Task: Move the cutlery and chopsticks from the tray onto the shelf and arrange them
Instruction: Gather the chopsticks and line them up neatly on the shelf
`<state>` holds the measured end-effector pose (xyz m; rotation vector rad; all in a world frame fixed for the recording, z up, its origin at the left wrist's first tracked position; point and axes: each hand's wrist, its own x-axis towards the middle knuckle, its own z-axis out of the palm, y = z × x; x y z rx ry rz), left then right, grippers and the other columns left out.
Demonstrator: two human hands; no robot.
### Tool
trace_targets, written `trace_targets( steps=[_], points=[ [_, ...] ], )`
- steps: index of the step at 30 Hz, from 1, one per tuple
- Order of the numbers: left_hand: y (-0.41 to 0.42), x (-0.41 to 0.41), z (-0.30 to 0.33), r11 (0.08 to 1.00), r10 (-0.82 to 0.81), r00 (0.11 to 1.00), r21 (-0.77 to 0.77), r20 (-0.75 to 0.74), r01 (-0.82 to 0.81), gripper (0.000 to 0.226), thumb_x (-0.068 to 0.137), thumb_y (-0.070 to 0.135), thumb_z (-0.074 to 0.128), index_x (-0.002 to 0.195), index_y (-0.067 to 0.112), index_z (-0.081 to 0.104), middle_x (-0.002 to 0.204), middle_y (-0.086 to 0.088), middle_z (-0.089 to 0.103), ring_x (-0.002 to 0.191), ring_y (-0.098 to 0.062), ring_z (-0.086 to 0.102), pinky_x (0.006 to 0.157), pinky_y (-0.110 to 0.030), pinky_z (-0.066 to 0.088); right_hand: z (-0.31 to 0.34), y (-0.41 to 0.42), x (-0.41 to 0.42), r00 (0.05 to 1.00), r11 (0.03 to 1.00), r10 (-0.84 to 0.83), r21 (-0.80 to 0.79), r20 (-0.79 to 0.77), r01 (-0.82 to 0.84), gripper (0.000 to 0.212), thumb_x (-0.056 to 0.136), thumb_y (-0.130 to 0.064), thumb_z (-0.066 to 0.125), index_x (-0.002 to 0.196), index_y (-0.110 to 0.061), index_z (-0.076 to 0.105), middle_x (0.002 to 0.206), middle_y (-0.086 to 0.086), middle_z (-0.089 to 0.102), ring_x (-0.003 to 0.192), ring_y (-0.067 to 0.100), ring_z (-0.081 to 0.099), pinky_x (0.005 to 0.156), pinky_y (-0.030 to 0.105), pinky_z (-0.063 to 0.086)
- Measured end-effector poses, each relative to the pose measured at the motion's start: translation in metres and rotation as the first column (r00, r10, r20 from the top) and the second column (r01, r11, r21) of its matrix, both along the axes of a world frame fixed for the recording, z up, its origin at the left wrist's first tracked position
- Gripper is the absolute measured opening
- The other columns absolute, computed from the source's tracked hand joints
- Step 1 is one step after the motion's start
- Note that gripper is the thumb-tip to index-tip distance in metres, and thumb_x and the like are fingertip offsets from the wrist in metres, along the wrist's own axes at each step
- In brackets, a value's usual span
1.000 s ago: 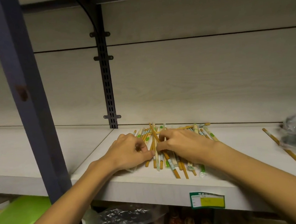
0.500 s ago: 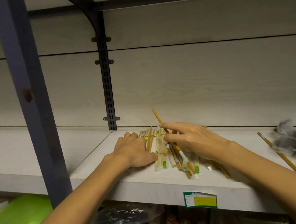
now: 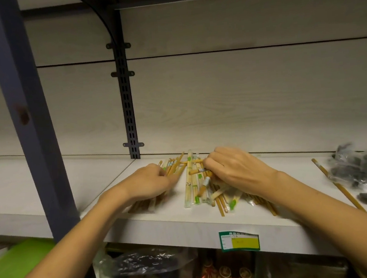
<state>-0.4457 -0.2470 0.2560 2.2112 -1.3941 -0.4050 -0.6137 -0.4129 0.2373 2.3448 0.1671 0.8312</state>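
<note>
1. The shelf is a pale wood-grain board with a wall of the same finish behind it. Its front edge carries a green-and-yellow price label. A seam runs back from the front toward the black slotted bracket.
2. A blue-grey post stands in front of the shelf, left of the pile.
3. The chopsticks lie in a loose pile on the shelf, just right of the seam. They are tan bamboo sticks, many in clear wrappers with green and white printing. Most point front to back; a few lie crosswise at the back.
4. The left hand rests on the left part of the pile, fingers curled around several sticks.
5. The right hand lies on the right part of the pile, its fingers bent and pinching sticks near the back. The two hands are apart, with wrapped sticks between them.
6. Right of the pile is bare board, then a single chopstick lying slantwise.
7. Just beyond that stick sits a clear bag of dark items, blurred.
8. Front ends of the pile stop just short of the shelf's front edge.
</note>
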Motion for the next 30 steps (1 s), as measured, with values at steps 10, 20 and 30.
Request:
trace_targets(
  steps=[10, 20, 30],
  points=[
    [0.025, 0.006, 0.009, 0.999, 0.01, 0.93, -0.038, -0.369, -0.026, 0.029, 0.098, 0.014, 0.045, 0.082, -0.002, 0.064, 0.051, -0.005, 0.056, 0.034, -0.011, 0.041, 0.031, -0.017, 0.027, -0.002, 0.001, 0.001, 0.999, 0.999, 0.007, 0.046, -0.038, -0.005, 0.032, 0.081, -0.002, 0.069, 0.099, -0.014, 0.044, 0.078, 0.008, 0.05, 0.058, 0.02, 0.044, 0.038, 0.034, 0.041],
    [0.047, 0.017, 0.023, 0.995, 0.033, 0.873, -0.067, -0.487, -0.075, 0.03, 0.098, 0.012, 0.049, 0.095, -0.013, 0.066, 0.058, -0.01, 0.061, 0.039, -0.011, 0.045, 0.03, -0.017, 0.031, -0.001, 0.022, 0.038, 0.995, 0.997, 0.081, -0.009, 0.063, -0.081, 0.006, 0.091, -0.006, 0.063, 0.093, -0.011, 0.063, 0.084, 0.005, 0.061, 0.076, 0.024, 0.055, 0.06, 0.033, 0.042],
    [0.057, 0.031, 0.014, 0.99, -0.001, 0.776, -0.109, -0.631, -0.088, 0.027, 0.099, 0.017, 0.048, 0.103, -0.005, 0.065, 0.082, -0.016, 0.071, 0.067, -0.019, 0.066, 0.063, -0.027, 0.06, 0.0, 0.046, 0.078, 0.993, 0.995, 0.058, 0.071, 0.099, -0.065, 0.039, 0.093, 0.003, 0.034, 0.123, -0.001, 0.059, 0.123, 0.016, 0.064, 0.122, 0.03, 0.056, 0.096, 0.04, 0.042]
  ],
)
